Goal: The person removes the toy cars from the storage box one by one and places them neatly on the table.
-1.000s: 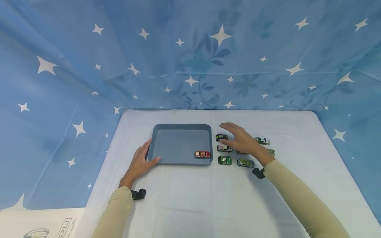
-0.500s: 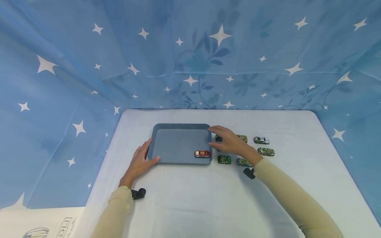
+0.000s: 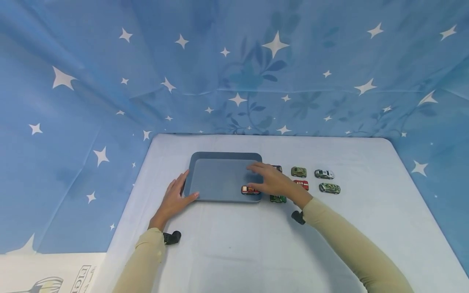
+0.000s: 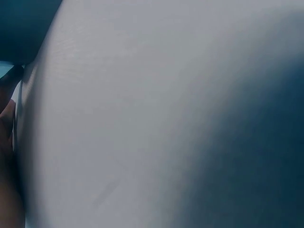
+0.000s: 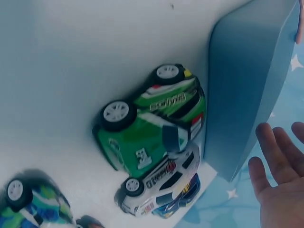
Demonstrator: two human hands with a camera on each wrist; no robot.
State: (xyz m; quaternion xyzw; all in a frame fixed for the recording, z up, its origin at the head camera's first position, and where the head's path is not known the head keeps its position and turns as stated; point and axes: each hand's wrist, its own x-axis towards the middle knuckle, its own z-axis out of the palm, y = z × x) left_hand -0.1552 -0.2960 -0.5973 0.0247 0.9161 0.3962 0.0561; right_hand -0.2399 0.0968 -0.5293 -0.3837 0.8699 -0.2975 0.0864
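We see the right hand (image 3: 272, 183) has swung from the rows of toy cars over the tray's (image 3: 220, 156) three o'clock edge, fingers straight and spread, holding nothing, fingertips just above the red car (image 3: 250, 190) in the tray's five o'clock corner. The left hand (image 3: 175, 199) still rests flat and relaxed against the tray's nine o'clock rim. The green car (image 5: 152, 118) sits outside on the counter (image 3: 256, 244).

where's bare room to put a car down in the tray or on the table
Most of the tray floor is bare, from its left wall to the red car in the near right corner under the right hand. The table in front of the tray is bare too. It is crowded right of the tray, where the other cars sit in rows.
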